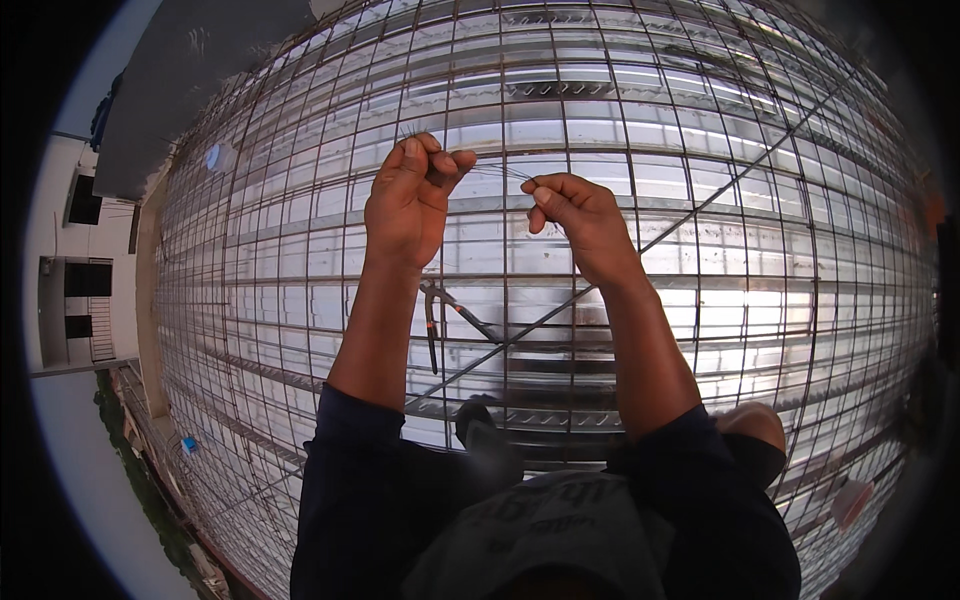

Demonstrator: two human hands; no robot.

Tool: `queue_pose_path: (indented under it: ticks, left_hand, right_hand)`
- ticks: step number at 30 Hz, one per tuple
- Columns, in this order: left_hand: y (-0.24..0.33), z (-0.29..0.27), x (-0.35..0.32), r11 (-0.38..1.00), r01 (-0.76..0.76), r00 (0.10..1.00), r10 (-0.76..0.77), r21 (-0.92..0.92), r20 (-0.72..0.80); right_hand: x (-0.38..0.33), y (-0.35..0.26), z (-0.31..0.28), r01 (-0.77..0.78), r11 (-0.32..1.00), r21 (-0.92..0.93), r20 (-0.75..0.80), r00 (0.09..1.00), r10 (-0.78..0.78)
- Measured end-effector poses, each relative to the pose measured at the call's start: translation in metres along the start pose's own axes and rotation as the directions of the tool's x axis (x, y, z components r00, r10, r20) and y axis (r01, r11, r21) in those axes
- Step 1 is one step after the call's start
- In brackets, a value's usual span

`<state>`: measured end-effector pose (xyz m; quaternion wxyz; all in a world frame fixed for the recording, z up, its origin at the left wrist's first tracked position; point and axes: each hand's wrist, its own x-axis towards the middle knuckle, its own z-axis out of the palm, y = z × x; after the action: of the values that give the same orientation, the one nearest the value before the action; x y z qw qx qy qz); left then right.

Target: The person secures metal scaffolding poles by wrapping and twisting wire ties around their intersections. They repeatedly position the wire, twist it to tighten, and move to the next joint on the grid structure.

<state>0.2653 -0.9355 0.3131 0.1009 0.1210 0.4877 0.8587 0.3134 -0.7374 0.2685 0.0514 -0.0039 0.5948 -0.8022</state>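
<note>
Thin dark tie wires (490, 171) stretch between my two raised hands, above a grid of steel reinforcing mesh. My left hand (412, 195) is closed, its thumb and fingers pinching the wires, and loose wire ends stick up past the fingertips. To its right, my right hand (580, 215) pinches the other end of the wires between thumb and forefinger. Below the hands, pincers (432, 325) with dark handles and small orange marks lie on the mesh, handles spread apart.
Steel mesh (505, 230) lies over shiny corrugated metal decking (470, 255). One long bar (560, 308) crosses it diagonally. A white container (220, 157) sits far left, a small blue object (189, 444) lower left, and a pale cup-like object (852, 502) at right. A pale building (75, 230) stands beyond the left edge.
</note>
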Motion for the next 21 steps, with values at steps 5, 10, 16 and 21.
queue_pose_path:
  ticks: [5,10,16,21]
  left_hand:
    - [-0.009,-0.004,-0.004,0.996,0.058,0.996,-0.062,0.066,0.061]
    - [-0.007,-0.005,-0.003,0.998,0.046,0.999,-0.046,-0.041,0.018]
    - [0.000,-0.012,-0.001,0.999,0.000,1.000,0.001,-0.039,0.016]
    - [-0.011,-0.012,-0.006,0.995,0.076,0.996,-0.072,-0.066,0.050]
  right_hand:
    - [-0.024,0.004,0.037,0.044,0.850,-0.526,0.362,0.915,0.176]
    - [-0.015,-0.004,0.013,-0.085,0.918,0.388,0.512,0.848,-0.138]
    - [-0.005,0.011,0.020,-0.141,0.982,-0.126,0.134,0.978,0.158]
    - [-0.015,0.021,0.030,-0.194,0.894,-0.405,0.489,0.780,0.390]
